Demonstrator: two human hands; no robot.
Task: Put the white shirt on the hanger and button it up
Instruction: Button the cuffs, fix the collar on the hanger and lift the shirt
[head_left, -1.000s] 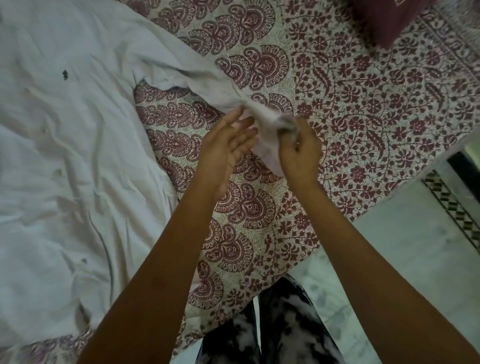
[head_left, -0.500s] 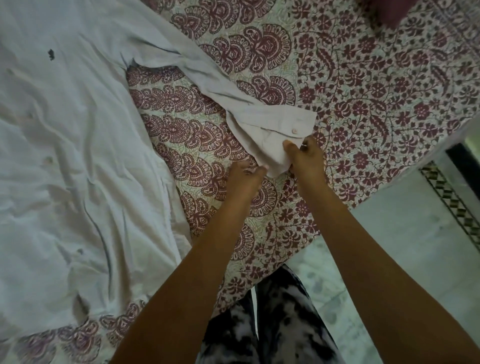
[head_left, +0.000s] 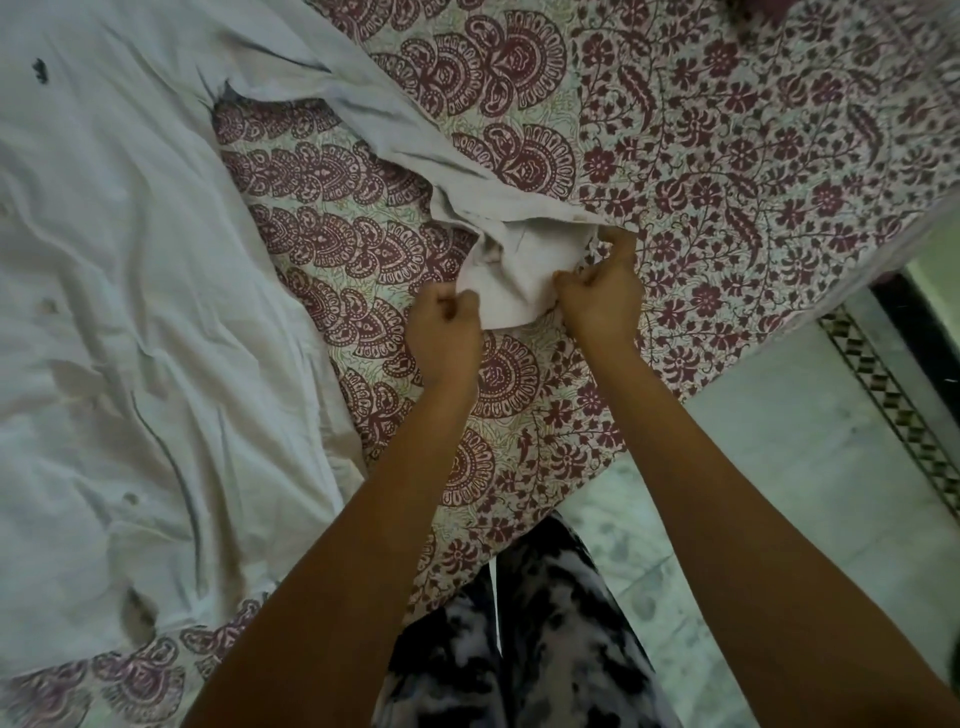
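Both hands are curled up tight, and each one pinches the cuff at the end of a sleeve of the white shirt. Closest to the person, well below the cuff, are legs in black-and-white trousers. They stand on a pale floor by the bed. Next comes the left hand. It grips the near left corner of the cuff, with its fingers folded in. The right hand holds the right edge of the cuff between thumb and fingers. The cuff is bunched up between them, on a bedsheet with dark red flowers. Past the cuff, the sleeve runs up and to the left across the bedsheet. It joins the big part of the shirt, which lies wrinkly on the bed, far left of the cuff. A dark patterned strip runs along the floor, to the right of the cuff.
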